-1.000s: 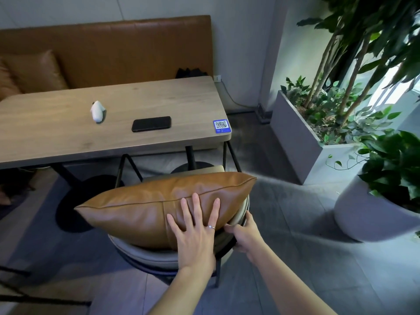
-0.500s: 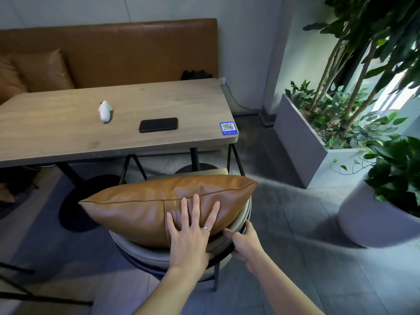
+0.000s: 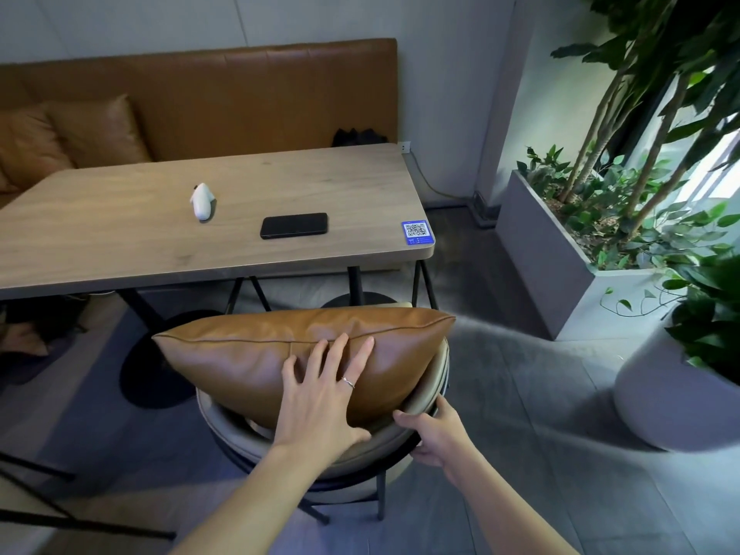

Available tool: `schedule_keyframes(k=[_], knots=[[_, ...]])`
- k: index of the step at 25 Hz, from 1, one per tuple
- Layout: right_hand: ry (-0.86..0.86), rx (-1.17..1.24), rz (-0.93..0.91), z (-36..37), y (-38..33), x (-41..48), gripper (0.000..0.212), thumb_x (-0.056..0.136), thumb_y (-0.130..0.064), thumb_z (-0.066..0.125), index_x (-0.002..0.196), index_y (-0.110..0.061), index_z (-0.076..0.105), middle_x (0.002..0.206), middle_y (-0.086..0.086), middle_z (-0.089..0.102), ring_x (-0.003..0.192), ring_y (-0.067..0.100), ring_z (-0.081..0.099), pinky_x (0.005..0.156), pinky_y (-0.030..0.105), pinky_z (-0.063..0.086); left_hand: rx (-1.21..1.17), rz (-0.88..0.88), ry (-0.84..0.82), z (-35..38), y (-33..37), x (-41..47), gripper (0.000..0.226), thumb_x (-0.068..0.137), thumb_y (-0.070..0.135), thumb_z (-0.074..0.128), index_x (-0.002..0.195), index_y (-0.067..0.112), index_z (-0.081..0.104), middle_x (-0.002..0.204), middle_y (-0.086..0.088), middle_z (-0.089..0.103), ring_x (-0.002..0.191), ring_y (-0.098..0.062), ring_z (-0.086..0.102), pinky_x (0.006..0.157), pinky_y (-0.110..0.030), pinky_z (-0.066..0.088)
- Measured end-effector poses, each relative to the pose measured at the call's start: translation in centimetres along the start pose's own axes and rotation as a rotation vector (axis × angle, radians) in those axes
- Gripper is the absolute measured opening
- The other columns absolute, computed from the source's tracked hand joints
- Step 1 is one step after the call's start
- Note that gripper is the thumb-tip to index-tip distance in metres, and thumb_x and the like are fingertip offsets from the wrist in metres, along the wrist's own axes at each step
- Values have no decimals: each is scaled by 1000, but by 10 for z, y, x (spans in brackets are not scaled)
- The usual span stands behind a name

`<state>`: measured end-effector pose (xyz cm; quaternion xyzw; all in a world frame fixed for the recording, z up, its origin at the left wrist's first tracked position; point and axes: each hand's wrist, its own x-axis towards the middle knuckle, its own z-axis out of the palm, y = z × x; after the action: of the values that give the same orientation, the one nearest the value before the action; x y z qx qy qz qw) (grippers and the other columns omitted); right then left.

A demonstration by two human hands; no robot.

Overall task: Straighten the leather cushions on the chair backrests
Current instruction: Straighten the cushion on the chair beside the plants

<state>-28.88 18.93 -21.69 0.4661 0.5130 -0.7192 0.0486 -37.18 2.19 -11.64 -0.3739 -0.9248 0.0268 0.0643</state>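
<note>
A tan leather cushion [image 3: 240, 354] lies across the curved backrest [image 3: 424, 390] of a round grey chair, its long seam on top and its left end sticking out past the chair. My left hand [image 3: 320, 398] rests flat on the cushion's near face with fingers spread, a ring on one finger. My right hand [image 3: 434, 434] grips the backrest's padded rim at the right, just under the cushion's right end.
A wooden table [image 3: 120, 234] stands just beyond the chair, carrying a black phone [image 3: 294, 225], a small white device [image 3: 201, 202] and a blue QR sticker [image 3: 417, 232]. A leather bench with cushions [image 3: 92, 132] runs behind. Grey planters [image 3: 540, 250] and a round pot [image 3: 660, 390] stand right.
The view has shifted slightly; my left hand has slid a little up the cushion's face. The right hand stays on the backrest rim. The cushion sits slightly more level.
</note>
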Motion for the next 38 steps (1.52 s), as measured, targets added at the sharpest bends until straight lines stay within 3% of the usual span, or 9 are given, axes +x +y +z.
schedule_keyframes(k=[5,7,10,12,15,23,29,35,38], knots=[[-76,42,40,-7,-4,3,90,55,-19,96,130,-43,53,119,-3,77,106,32,76,95,54,61,5,57,-82,25,-2,-19,158,35,75,86,160,31,-1,167,-15,18,150,-44,13,112,-72,9],[-74,33,38,-9,-3,2,84,55,-21,96,124,-49,55,119,-6,75,107,31,75,93,51,62,26,44,-122,28,1,-17,161,37,77,84,159,32,-11,169,-15,8,152,-44,4,112,-73,4],[-69,22,23,-8,-3,1,101,54,-26,96,141,-44,47,122,-7,74,106,32,75,87,41,63,67,18,-102,28,3,-14,158,45,82,77,154,33,-26,167,-13,-7,151,-42,-7,112,-72,0],[-64,13,6,-7,-4,1,112,47,-28,95,147,-41,45,122,-3,75,105,35,74,82,36,58,74,22,-100,29,3,-13,159,42,83,77,155,33,-22,167,-13,-2,151,-42,-2,112,-72,2],[-61,-18,1,-7,-9,4,126,39,-30,95,152,-36,40,135,1,68,115,36,69,94,45,58,81,35,-86,29,5,-12,159,40,84,77,156,34,-19,168,-13,6,151,-42,2,112,-71,7],[-72,-32,7,-12,-14,1,136,50,-25,94,163,-38,19,152,9,56,127,43,62,102,50,56,154,4,-80,22,11,-10,146,59,85,67,146,36,-39,161,-10,-28,152,-42,-13,115,-70,4],[-77,24,-26,-12,-5,-3,133,46,-32,96,158,-44,26,148,2,59,124,39,64,101,50,56,148,9,-70,27,8,-12,151,51,86,72,152,35,-28,169,-12,-4,153,-42,-2,113,-71,11],[4,-44,-86,-9,-15,-6,128,52,-28,92,161,-38,25,151,-1,53,126,32,58,66,36,56,161,8,-71,25,9,-9,150,53,88,69,149,35,-34,169,-12,-12,153,-42,-6,114,-70,9],[15,-64,-93,-11,-17,-4,123,61,-21,91,163,-35,23,151,3,53,128,34,57,67,38,55,160,6,-70,24,11,-7,148,55,88,68,147,36,-37,167,-11,-18,153,-41,-9,115,-70,7]])
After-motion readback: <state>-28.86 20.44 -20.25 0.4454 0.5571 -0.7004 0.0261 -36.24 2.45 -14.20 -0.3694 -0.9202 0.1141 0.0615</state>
